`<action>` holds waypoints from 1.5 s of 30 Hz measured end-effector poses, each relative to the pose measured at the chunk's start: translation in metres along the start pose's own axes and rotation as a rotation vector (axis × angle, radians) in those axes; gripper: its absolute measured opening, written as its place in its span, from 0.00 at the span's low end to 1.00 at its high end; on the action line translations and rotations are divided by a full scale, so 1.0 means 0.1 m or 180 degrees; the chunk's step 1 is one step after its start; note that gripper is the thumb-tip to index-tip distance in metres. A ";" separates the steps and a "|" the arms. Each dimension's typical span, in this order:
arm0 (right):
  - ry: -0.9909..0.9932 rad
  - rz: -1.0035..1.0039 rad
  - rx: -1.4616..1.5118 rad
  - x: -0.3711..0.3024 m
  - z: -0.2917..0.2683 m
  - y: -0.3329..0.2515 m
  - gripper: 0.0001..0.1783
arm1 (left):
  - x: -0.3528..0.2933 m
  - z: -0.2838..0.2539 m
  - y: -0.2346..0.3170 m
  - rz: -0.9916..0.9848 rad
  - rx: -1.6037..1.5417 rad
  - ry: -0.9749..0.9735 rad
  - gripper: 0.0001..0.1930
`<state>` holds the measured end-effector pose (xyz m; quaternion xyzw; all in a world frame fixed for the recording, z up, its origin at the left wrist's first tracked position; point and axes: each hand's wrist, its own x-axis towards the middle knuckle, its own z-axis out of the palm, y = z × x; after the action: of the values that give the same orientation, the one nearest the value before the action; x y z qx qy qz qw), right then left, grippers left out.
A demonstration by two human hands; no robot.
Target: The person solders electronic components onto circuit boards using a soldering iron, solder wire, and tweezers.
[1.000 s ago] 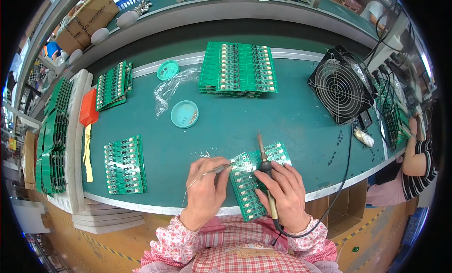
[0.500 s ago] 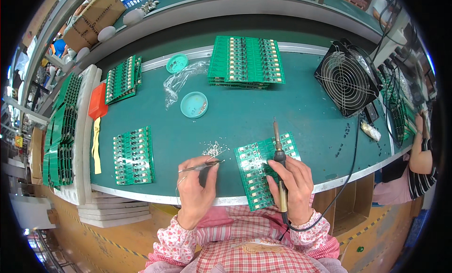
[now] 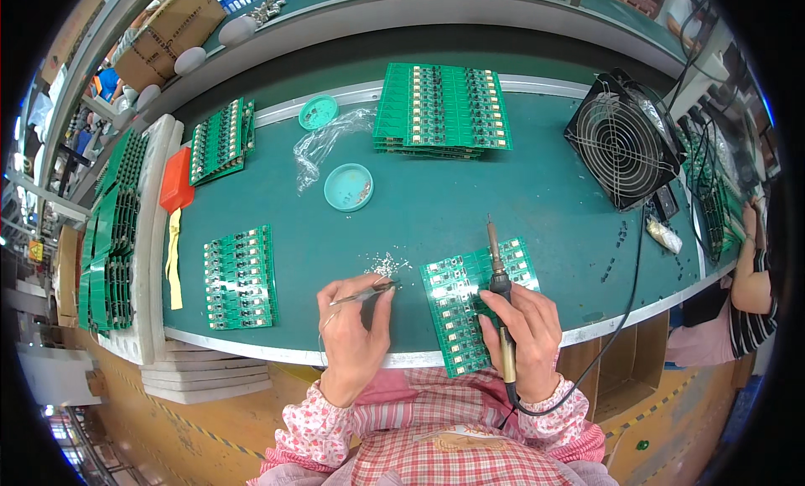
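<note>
My left hand [image 3: 348, 339] is closed around a pair of metal tweezers [image 3: 360, 296], their tips beside a scatter of tiny white parts [image 3: 386, 265]. A thin wire hangs along that hand's outer side. In my right hand [image 3: 530, 328] is a soldering iron [image 3: 501, 283], its tip pointing away from me above the table. Beneath the iron and my right fingers lies a green circuit board panel [image 3: 454, 311], its near corner by the table's front edge. Whether the tweezers hold a part is too small to tell.
A second board panel [image 3: 240, 278] lies left. Farther back are a stack of boards [image 3: 442, 109], two turquoise dishes [image 3: 348, 187] [image 3: 319, 112] and crumpled clear plastic [image 3: 312, 161]. A black fan [image 3: 622, 142] stands right; the iron's cable [image 3: 625, 317] loops below it. Another person [image 3: 749, 289] is at far right.
Very little differs. The tweezers in my left hand have tilted slightly, and the whole view has shifted a touch. My right hand keeps the soldering iron over the board.
</note>
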<state>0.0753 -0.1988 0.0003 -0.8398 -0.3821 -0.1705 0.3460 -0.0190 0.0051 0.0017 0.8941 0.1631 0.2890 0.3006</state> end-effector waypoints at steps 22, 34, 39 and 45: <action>0.0007 -0.0014 0.0027 0.00 -0.01 0.00 0.20 | 0.00 0.01 0.00 0.0036 0.0118 0.0141 0.10; 0.0007 0.0014 0.0054 0.01 -0.02 0.00 0.20 | 0.00 0.02 -0.02 0.0080 0.0086 0.0139 0.09; 0.0039 -0.0013 0.0096 0.01 -0.03 0.00 0.20 | 0.01 0.01 0.01 0.0103 0.0107 0.0126 0.09; 0.0191 0.0049 0.0408 -0.02 -0.13 -0.01 0.21 | 0.02 0.02 0.08 0.0047 -0.0217 -0.0101 0.09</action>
<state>0.0728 -0.2085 0.0087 -0.8134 -0.3752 -0.1680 0.4116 -0.0152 -0.0012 0.0065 0.8890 0.1418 0.2823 0.3314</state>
